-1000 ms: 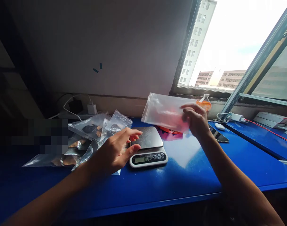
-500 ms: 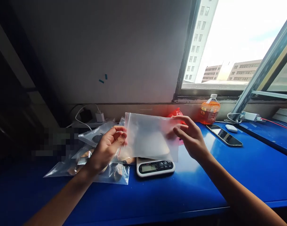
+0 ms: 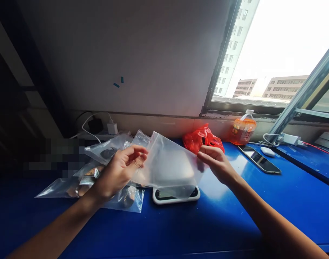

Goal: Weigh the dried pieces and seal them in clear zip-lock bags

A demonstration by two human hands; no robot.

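A frosted clear zip bag point(image 3: 174, 162) is held up at a tilt between my two hands, looking flat. At its zip edge, the thumb and fingers of my left hand point(image 3: 121, 172) are closed. My right hand point(image 3: 218, 163) pinches the opposite end near the upper corner. Behind and below the bag is a white kitchen scale point(image 3: 176, 202), its display and buttons mostly covered. Under and beside my left hand lie several clear bags point(image 3: 128, 198) with brownish and grey lumps inside, which I cannot identify.
A red plastic bag point(image 3: 193, 140) sits behind my right hand. An orange drink bottle point(image 3: 242, 129), a phone point(image 3: 258, 160) and a white earphone-like case point(image 3: 267, 151) are to the right on the blue table point(image 3: 207, 226). A charger point(image 3: 112, 127) with cable stands by the wall.
The zip bag has tilted, its right end dropping and lower edge now covering more of the scale's display. My right hand has lowered slightly, uncovering the red bag. The view has shifted a little.
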